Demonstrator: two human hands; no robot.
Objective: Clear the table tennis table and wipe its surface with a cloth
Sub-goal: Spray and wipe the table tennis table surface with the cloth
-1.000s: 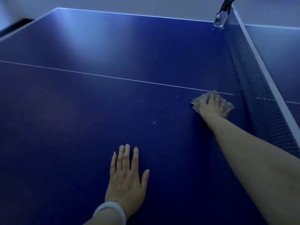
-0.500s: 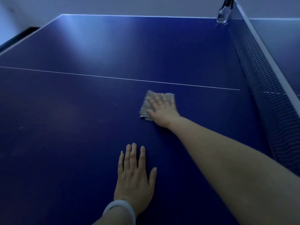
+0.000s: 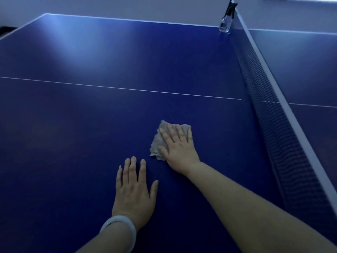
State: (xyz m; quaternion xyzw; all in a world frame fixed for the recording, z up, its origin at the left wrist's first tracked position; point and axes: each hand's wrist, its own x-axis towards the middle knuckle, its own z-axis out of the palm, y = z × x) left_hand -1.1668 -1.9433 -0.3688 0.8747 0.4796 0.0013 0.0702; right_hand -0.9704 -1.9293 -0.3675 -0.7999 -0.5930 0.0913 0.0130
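Here the cloth point(image 3: 158, 143) lies under the right hand's point(image 3: 179, 149) flat fingers point(image 3: 172, 131).

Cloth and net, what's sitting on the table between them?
Nothing: the head view shows bare blue table between the cloth and the net.

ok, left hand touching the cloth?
Apart. Head view shows bare blue table between the left hand fingertips and the cloth.

No text, label or number is legible.
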